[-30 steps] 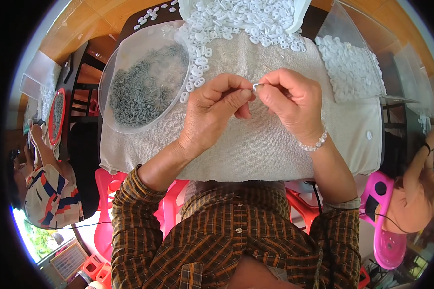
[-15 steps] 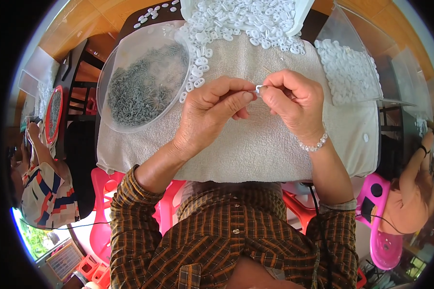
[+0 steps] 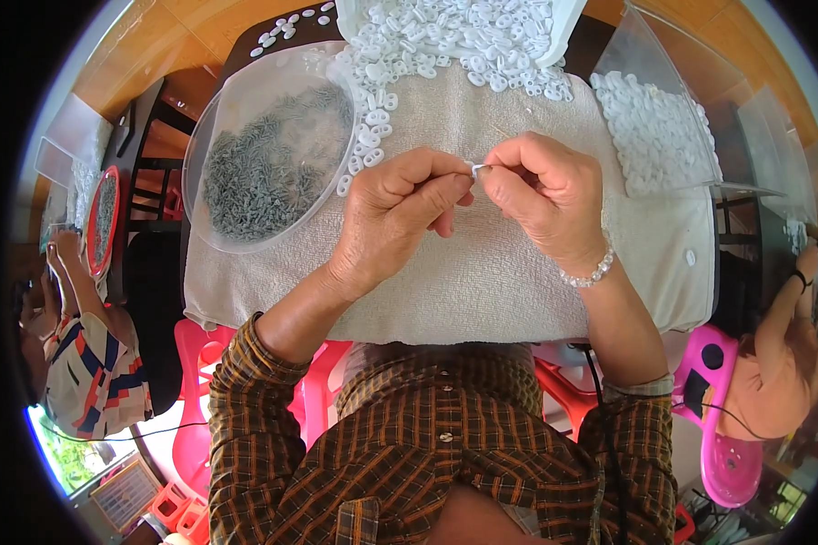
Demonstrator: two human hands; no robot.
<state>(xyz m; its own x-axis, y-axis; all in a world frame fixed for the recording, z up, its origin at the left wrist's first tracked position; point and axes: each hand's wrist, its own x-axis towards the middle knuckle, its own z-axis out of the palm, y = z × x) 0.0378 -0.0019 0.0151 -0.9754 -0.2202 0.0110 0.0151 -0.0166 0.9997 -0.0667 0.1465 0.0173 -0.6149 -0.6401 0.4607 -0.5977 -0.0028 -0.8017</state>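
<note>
Beige towelling (image 3: 427,291) spreads under your hands, over a dark table (image 3: 245,50); at its far edge, ahead of you, a white bin (image 3: 565,36) spills white pieces (image 3: 454,41) onto the cloth; to your left stands a round, clear tub (image 3: 245,95), partly filled with small grey parts (image 3: 259,200); to your right a clear box (image 3: 668,64) lies tipped, heaped with more white pieces; a line of loose ovals (image 3: 373,157) runs between the tub and your left hand (image 3: 386,213), closest to your knuckles; one lone oval (image 3: 691,258) lies beyond your right hand (image 3: 554,195); the small white piece (image 3: 476,169) is above the cloth, between your fingertips; your right thumb and forefinger pinch it; your left ones press together at its left end, though you cannot tell what they enclose; its visible sliver runs roughly left to right, but fingers hide its full long axis.
</note>
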